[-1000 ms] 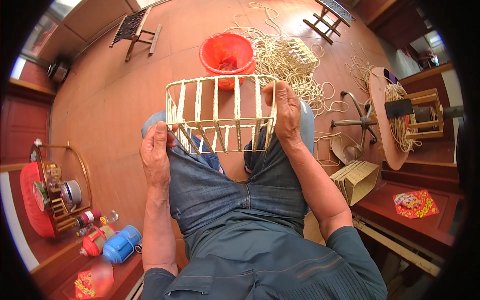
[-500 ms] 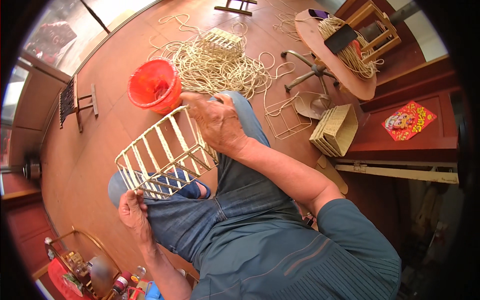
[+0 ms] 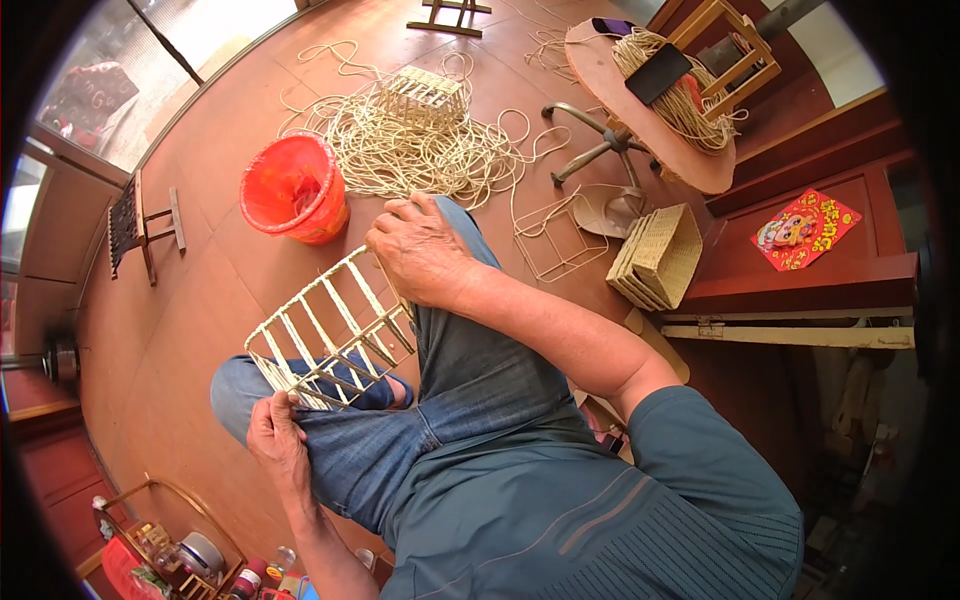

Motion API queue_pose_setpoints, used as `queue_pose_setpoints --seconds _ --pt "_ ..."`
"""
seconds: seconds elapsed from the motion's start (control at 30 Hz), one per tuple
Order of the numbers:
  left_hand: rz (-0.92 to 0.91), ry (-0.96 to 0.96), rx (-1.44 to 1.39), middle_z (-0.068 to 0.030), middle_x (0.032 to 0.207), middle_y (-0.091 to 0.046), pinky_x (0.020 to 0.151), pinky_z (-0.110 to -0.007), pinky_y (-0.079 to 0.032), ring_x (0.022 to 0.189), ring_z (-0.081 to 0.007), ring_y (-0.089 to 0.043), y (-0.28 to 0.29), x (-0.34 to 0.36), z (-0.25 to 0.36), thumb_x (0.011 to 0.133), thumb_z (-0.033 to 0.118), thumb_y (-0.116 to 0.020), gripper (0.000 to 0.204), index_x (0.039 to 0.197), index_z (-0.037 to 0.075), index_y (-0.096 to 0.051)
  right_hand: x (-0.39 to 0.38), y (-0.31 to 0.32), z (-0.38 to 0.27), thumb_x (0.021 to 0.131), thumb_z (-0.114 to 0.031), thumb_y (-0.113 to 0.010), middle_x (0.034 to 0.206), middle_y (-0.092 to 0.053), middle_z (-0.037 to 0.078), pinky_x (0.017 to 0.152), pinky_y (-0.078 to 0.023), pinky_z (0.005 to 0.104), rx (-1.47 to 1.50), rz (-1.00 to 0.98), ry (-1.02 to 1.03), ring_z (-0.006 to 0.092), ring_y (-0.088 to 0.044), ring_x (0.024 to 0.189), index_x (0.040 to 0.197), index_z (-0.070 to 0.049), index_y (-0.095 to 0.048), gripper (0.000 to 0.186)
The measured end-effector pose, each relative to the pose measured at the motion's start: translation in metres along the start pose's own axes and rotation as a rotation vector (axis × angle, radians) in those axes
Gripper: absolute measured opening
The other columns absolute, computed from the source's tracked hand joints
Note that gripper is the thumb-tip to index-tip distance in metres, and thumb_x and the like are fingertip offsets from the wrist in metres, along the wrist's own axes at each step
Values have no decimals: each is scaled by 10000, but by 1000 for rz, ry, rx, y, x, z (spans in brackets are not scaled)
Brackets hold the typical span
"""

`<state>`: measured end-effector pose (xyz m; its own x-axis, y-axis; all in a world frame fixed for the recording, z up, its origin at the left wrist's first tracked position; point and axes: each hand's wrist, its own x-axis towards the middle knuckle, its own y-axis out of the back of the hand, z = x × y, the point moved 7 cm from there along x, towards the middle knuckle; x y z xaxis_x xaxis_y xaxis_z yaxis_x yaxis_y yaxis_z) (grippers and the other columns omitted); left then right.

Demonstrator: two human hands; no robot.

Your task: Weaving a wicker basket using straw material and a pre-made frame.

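Observation:
An open basket frame [image 3: 330, 325] of thin metal bars wrapped with cream cord strips lies tilted over my jeans-clad lap [image 3: 355, 445]. My left hand [image 3: 282, 445] pinches its lower left corner, beside my left thigh. My right hand [image 3: 420, 255] is wrapped over the upper right end, by my right knee, its back toward me and partly hiding that end. Beyond it is a red bucket [image 3: 260, 200] with something red inside, next to a large tangle of cream rope [image 3: 400, 155].
A woven box [image 3: 420, 95] rests on the rope. At right stand a swivel-chair base [image 3: 590, 150], a board with rope and a black phone [image 3: 655, 75], nested baskets [image 3: 670, 260] and a bare frame [image 3: 545, 250]. Stools [image 3: 145, 225] and a cluttered rack [image 3: 170, 540] are at left.
My view has turned to the right. The basket frame, held level a second ago, is now slanted lower on the left, and my right hand has shifted over its upper end.

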<state>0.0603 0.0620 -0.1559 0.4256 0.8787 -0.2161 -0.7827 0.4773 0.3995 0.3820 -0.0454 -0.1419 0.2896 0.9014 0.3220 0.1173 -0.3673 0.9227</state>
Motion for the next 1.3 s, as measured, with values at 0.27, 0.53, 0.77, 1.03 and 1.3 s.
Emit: queue_pose_setpoints --seconds 0.27,0.53,0.77,1.03,1.3 --pt "41 -61 -31 50 698 -517 437 -195 -308 515 -10 -439 14 18 3 1137 464 -610 446 937 73 -684 12 -5 10 989 -232 -696 901 -754 128 1032 -453 478 270 -54 -56 319 -725 1021 953 -95 -721 144" --pt "-5 -14 -123 69 639 -495 411 -199 -268 449 -8 -394 7 42 3 1120 471 -639 472 875 68 -671 24 -20 16 935 -200 -669 934 -778 119 1011 -451 506 109 -209 -37 315 -716 1028 913 -120 -753 118" --pt "-35 25 -96 58 661 -504 410 -204 -284 454 -14 -409 9 48 9 1128 450 -636 459 884 62 -668 33 -24 18 951 -216 -659 959 -784 114 994 -457 469 50 -231 -53 313 -725 1023 938 -105 -750 144" --pt "4 22 -180 47 690 -513 428 -202 -275 474 -12 -398 8 30 -9 1139 439 -621 444 900 66 -652 29 -27 12 903 -116 -617 930 -774 140 983 -481 469 142 -240 -33 316 -753 1002 934 -103 -709 98" --pt "-4 36 -206 54 679 -499 406 -195 -252 453 -8 -371 12 27 -26 1133 450 -624 443 923 62 -664 31 -38 6 883 -112 -639 861 -783 147 984 -464 467 153 -196 -23 323 -768 920 936 -91 -748 123"
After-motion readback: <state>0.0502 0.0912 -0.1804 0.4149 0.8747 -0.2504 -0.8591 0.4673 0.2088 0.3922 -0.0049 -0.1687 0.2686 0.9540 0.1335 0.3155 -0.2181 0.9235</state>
